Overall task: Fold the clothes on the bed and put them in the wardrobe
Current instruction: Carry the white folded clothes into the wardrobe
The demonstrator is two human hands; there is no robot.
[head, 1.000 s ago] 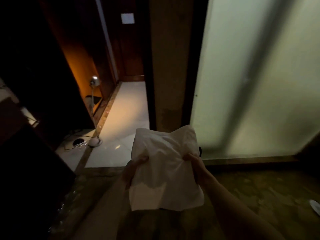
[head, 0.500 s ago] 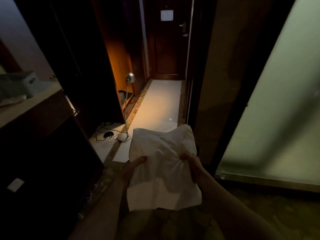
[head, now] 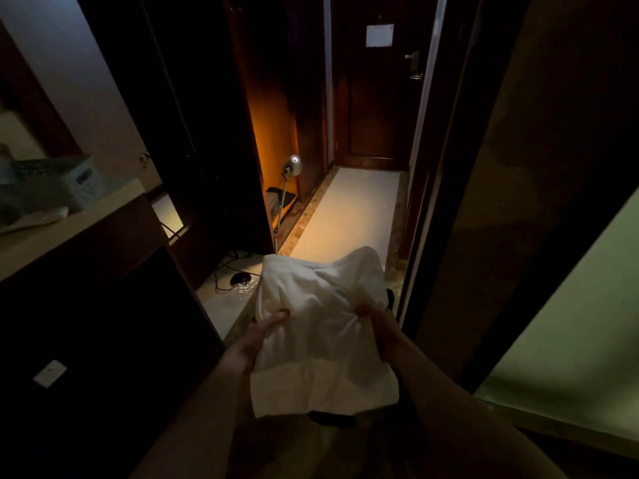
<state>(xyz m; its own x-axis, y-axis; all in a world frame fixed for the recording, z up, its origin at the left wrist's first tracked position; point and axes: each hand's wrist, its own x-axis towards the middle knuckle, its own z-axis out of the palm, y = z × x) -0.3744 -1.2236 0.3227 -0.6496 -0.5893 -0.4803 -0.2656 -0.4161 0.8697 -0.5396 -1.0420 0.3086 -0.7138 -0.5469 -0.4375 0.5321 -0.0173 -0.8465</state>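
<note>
A folded white garment (head: 321,333) is carried in front of me at waist height, over a dim floor. My left hand (head: 257,337) grips its left edge with the thumb on top. My right hand (head: 378,326) grips its right edge the same way. A dark piece of cloth (head: 332,419) shows under the garment's lower edge. An open wooden wardrobe (head: 273,133), lit orange inside, stands ahead on the left of the corridor. The bed is out of view.
A floor lamp (head: 292,165) stands at the wardrobe's opening, with cables and a black puck (head: 239,278) on the pale floor. A dark cabinet with a counter (head: 79,229) is at left. A frosted glass panel (head: 581,333) fills the right. A closed door (head: 377,98) ends the corridor.
My view has swung left and moved forward: the glass panel slid to the right, and the corridor, wardrobe and door came to the centre. Both hands keep the same hold on the garment.
</note>
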